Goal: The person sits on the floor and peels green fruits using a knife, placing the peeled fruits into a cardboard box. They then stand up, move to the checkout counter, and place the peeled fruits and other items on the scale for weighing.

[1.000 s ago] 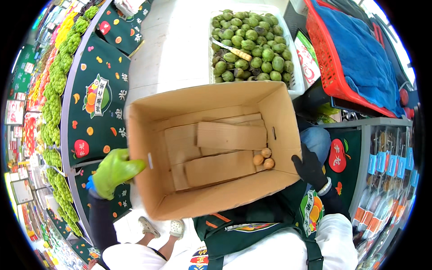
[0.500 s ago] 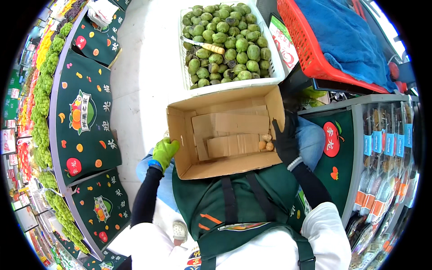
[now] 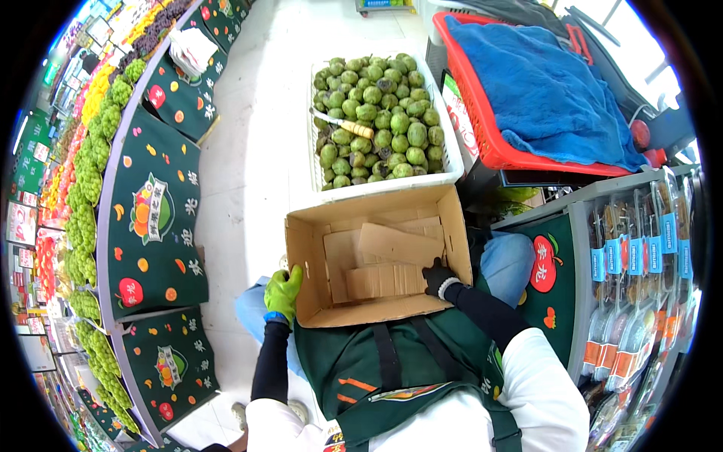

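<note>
An open brown cardboard box [image 3: 316,226] rests low in front of me, over my lap and green apron. Loose flat pieces of cardboard [image 3: 395,245] lie inside it. My left hand [image 3: 283,292], in a green glove, grips the box's left wall from outside. My right hand [image 3: 438,277], in a black glove, reaches down inside the box at its right near corner, over the cardboard pieces. Whether it holds anything is hidden.
A white crate [image 3: 444,175] full of green round fruit stands just beyond the box. A red basket [image 3: 482,135] with a blue cloth sits to the right. A curved dark green display stand [image 3: 151,218] with green produce runs along the left. Shelves of packaged goods [image 3: 640,264] stand at right.
The box has dropped from close to my face down to my lap. My right hand moved from the outer right wall to inside the box. The small brown fruits are no longer visible.
</note>
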Available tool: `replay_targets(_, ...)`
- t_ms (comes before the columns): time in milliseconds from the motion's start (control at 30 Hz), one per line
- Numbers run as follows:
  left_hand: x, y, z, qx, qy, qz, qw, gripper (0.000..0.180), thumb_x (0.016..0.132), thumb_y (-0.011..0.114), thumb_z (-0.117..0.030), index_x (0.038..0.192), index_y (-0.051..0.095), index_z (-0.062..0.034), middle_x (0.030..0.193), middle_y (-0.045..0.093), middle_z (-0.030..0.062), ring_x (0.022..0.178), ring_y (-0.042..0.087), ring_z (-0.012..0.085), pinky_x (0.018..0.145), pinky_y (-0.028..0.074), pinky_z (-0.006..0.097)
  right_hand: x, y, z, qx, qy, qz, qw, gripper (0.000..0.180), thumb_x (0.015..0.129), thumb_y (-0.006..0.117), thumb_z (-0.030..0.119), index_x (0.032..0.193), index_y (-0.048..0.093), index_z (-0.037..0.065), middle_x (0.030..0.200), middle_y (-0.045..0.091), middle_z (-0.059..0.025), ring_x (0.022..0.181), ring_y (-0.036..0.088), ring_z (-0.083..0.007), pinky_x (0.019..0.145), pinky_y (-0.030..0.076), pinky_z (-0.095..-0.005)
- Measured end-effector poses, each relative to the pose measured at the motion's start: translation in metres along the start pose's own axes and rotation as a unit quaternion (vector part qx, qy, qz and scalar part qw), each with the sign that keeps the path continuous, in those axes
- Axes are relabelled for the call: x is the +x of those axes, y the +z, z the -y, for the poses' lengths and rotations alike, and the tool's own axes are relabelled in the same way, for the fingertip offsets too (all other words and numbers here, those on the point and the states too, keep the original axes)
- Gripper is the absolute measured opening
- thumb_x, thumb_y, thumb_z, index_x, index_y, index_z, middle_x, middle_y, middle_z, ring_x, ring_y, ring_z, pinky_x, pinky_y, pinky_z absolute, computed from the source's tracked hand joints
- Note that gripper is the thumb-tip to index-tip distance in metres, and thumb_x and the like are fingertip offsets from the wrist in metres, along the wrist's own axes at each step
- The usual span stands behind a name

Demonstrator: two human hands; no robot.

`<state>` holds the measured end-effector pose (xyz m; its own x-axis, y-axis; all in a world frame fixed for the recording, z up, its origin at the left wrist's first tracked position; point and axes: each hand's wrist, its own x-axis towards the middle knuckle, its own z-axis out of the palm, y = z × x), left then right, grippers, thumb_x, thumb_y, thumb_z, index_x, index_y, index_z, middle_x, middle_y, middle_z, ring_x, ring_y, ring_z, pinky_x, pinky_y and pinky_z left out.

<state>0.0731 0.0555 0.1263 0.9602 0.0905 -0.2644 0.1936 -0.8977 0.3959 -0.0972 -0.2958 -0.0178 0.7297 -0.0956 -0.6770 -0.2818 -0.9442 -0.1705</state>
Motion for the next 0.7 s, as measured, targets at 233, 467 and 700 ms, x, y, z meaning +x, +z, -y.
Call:
replay_targets(233,-0.036,-0.009,-0.008,-0.242,-0.001,-0.220,0.945,0.039,0.086,0.059,-0.038,0.085,0.064,0.0008,0.079,0.065,0.0121,0.072,0.060,0.0234,0.065,0.046,0.035,0.016,0.034,-0.004,0.000,0.057,-0.083,0.995,0.033,0.077,0.062,0.023,0.108,0.062,0.014,0.118,0.046,-0.0245,0.104,0.053,-0.0425,0.080,0.049,-0.0516)
replay_targets(467,-0.067,0.001,-0.027,-0.718,-0.126,0.040,0.683,0.038,0.093,0.054,-0.035,0.111,0.056,-0.0023,0.093,0.062,0.0084,0.076,0.057,0.0181,0.064,0.048,0.027,0.031,0.023,-0.018,-0.084,0.012,0.021,0.996,0.071,0.064,0.073,0.050,0.118,0.061,0.006,0.119,0.054,-0.0223,0.112,0.047,-0.0470,0.091,0.047,-0.0497)
replay_targets(700,-0.079,0.028,-0.040,-0.826,-0.211,0.258,0.455,0.033,0.087,0.062,-0.024,0.112,0.058,-0.0026,0.105,0.064,0.0117,0.097,0.061,0.0247,0.078,0.053,0.032,0.009,0.003,-0.002,-0.041,-0.009,0.051,0.998,0.063,0.064,0.077,0.044,0.116,0.062,0.010,0.120,0.047,-0.0238,0.092,0.062,-0.0400,0.085,0.052,-0.0450)
